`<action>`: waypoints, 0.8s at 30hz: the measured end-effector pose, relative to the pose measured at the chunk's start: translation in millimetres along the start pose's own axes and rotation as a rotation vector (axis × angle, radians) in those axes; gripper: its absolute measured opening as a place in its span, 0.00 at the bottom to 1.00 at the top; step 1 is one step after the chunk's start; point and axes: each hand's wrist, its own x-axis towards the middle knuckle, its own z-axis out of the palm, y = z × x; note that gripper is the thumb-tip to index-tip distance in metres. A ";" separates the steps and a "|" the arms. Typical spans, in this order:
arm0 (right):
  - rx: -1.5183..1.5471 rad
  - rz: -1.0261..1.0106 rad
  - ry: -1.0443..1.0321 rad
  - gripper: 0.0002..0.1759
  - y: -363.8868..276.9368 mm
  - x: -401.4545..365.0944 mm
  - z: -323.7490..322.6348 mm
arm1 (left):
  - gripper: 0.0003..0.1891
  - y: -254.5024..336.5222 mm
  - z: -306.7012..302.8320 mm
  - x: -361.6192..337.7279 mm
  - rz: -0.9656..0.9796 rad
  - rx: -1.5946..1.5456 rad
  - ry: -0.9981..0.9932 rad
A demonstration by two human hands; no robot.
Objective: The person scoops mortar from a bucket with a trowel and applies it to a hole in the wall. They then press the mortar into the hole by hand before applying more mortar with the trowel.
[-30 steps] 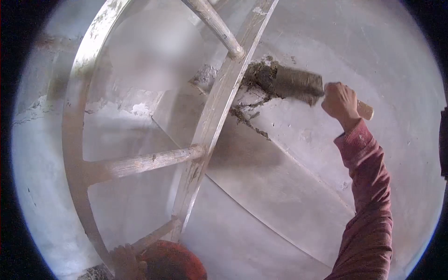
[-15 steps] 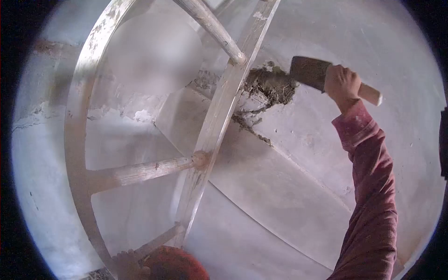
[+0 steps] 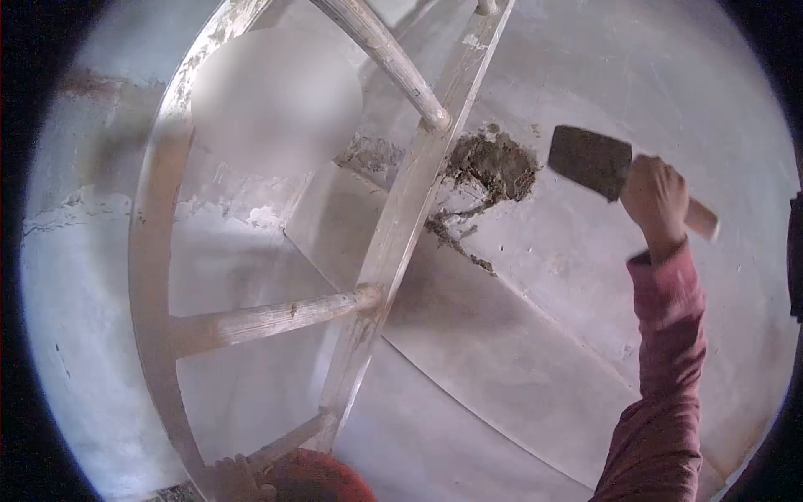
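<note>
My right hand (image 3: 657, 199) is closed around a trowel (image 3: 590, 161) with a broad, dark, flat blade and a pale wooden handle. The blade points left and stands just right of a rough patch of grey-brown mortar (image 3: 502, 167) on the pale wall, with a gap between them. Low in the view, my left hand (image 3: 236, 478) has its fingers curled at the wooden ladder (image 3: 386, 243), where a lower rung meets the near rail. Beside that hand is a rounded red object (image 3: 314, 478), cut off by the frame edge; its kind cannot be made out.
The ladder's rails and rungs cross the left half of the view, in front of the wall. A crack with broken plaster (image 3: 458, 243) runs down and right from the mortar patch. A long ledge line (image 3: 468, 410) crosses the lower wall. A blurred round area covers the upper left.
My right hand and the trowel have moved right and down, away from the mortar patch. The patch now looks fuller and smoother. The view has shifted slightly; my left hand stays at the ladder.
</note>
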 end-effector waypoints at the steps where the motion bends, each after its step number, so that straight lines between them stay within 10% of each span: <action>1: 0.028 -0.036 -0.089 0.08 -1.9 -16.3 -14.1 | 0.32 1.8 -9.1 6.6 -0.078 -0.086 -0.205; 3: 0.119 -0.147 -0.495 0.10 -20.4 -48.9 -44.4 | 0.31 2.4 -12.5 9.6 -0.145 -0.121 -0.349; 5: 0.610 -0.488 -0.319 0.05 -54.2 -116.2 -31.8 | 0.30 1.3 -9.5 6.8 -0.123 -0.100 -0.248; 11: 1.204 -1.062 -1.065 0.10 -247.2 -264.0 -92.9 | 0.25 4.7 -20.1 6.8 -0.093 -0.130 -0.197; 20: 1.533 -1.194 -1.692 0.19 -347.6 -314.4 -91.2 | 0.17 23.1 -80.6 -1.6 0.006 -0.218 0.020; 21: 1.548 -1.190 -1.684 0.19 -348.3 -324.2 -90.2 | 0.17 24.4 -83.1 0.5 -0.015 -0.216 -0.029; 23: 2.108 -1.089 -0.337 0.20 -348.9 -334.4 -89.8 | 0.16 25.8 -87.6 5.1 -0.084 -0.217 -0.173; 24: 2.118 -1.083 -0.318 0.20 -341.1 -321.0 -104.0 | 0.16 24.4 -82.1 4.0 -0.089 -0.202 -0.167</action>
